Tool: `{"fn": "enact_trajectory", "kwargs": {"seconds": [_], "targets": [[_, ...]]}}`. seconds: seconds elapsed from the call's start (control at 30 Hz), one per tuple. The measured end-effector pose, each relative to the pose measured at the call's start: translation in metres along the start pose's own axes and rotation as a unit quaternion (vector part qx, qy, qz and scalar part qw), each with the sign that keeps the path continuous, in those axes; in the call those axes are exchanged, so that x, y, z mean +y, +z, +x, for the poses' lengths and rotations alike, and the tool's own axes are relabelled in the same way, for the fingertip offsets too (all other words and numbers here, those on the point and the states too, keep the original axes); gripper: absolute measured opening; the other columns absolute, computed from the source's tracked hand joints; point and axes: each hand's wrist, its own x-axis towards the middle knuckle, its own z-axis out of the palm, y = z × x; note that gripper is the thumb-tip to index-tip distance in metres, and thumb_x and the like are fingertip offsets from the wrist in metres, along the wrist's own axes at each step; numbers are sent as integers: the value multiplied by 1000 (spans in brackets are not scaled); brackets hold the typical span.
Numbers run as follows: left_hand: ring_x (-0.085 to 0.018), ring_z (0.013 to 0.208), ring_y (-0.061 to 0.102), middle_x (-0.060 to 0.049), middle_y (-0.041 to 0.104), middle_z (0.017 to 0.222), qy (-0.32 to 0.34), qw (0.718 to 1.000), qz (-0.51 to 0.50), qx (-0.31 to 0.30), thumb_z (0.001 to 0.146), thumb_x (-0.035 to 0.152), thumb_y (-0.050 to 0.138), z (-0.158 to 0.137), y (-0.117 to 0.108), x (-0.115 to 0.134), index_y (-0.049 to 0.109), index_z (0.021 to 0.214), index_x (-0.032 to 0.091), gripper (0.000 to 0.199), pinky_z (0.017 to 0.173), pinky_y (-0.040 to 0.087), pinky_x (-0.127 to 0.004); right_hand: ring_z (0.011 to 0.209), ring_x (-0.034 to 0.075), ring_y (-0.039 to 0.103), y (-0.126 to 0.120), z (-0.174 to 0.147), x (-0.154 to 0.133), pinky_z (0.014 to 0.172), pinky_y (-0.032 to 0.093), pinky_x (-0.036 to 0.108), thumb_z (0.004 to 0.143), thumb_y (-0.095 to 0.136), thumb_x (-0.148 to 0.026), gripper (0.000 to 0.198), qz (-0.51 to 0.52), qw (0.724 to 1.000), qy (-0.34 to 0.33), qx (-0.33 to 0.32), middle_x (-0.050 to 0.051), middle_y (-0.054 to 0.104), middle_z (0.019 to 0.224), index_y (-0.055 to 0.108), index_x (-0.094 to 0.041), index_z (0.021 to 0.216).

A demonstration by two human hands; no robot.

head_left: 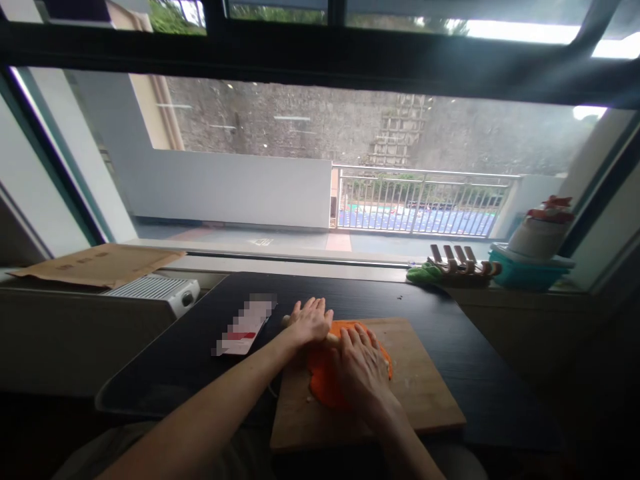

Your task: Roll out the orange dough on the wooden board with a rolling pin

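A wooden cutting board (425,387) lies on the dark table, with a flattened sheet of orange dough (325,383) on it. Across the dough rests a pale rolling pin (332,341), mostly covered by my hands. My left hand (313,321) lies on the pin's left part, its fingers stretched forward and apart. On the right part, my right hand (363,360) lies over the pin and dough with its fingers extended. Neither hand is wrapped around the pin, as far as I can see. Pale crumbs dot the board.
A phone (247,327), partly blurred out, lies left of the board on the dark table (165,373). Brown paper (100,263) covers part of a radiator (155,288) at left. A teal box (530,267), a green cloth (424,273) and a rack (463,261) stand along the windowsill.
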Motion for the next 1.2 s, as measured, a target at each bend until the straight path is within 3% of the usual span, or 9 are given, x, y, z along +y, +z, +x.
{"fn": "enact_trajectory", "kwargs": {"seconds": [0.2,0.43,0.53,0.6,0.67,0.8,0.93,1.03,1.2], "targets": [[-23,133,38,-11,51,138,45,995,28,88,95,36,23,-47,3,-7,53,128,17,49,111,23,-50,129,23,42,-2,-23,0,108,30,39,90,43,-23,42,20,999,-36,6,10,49,138,51,-16,131],[-25,133,39,-16,44,142,87,982,33,162,93,32,25,-112,19,-27,44,136,7,53,108,32,-46,127,21,44,-12,-57,-9,108,30,37,93,35,-18,40,58,993,-79,67,10,53,134,54,-13,127],[-24,131,41,-15,47,140,116,982,34,144,93,31,23,-109,21,-39,46,135,8,53,108,33,-43,117,20,51,-21,-48,-12,103,34,34,93,38,-20,32,88,993,-67,44,8,61,122,62,-16,114],[-24,133,39,-15,48,139,128,983,49,122,92,31,23,-96,18,-44,49,132,7,53,110,30,-42,103,18,56,-24,-29,-12,94,40,29,94,37,-23,30,106,994,-35,6,5,68,99,67,-18,93],[-25,135,35,-14,43,143,106,986,58,115,92,33,25,-78,14,-44,46,135,9,53,109,30,-43,103,20,54,-22,-4,-12,90,41,28,95,36,-24,34,91,996,14,-13,7,68,87,67,-17,83],[-30,136,32,-16,39,146,55,992,47,105,92,36,24,-45,4,-37,42,137,9,56,107,29,-52,119,25,42,-8,44,-7,96,37,36,91,40,-27,31,51,996,70,-24,11,65,103,69,-16,87],[-31,136,32,-18,39,145,21,997,24,73,92,34,24,-35,0,-31,44,135,6,55,106,28,-56,130,28,32,3,73,-4,104,27,45,88,42,-37,35,43,991,111,-60,12,58,121,67,-17,102],[-30,137,31,-17,39,145,-2,996,31,87,92,34,25,-43,1,-27,44,135,6,54,107,28,-55,133,29,29,5,77,-3,106,23,47,88,41,-41,40,36,989,111,-95,13,52,131,64,-17,110],[-27,134,36,-15,47,140,3,981,55,185,92,36,26,-75,9,-19,51,131,8,54,109,28,-50,136,26,27,1,51,-2,110,17,46,91,36,-40,40,27,993,68,-90,7,48,138,61,-22,117]]}}
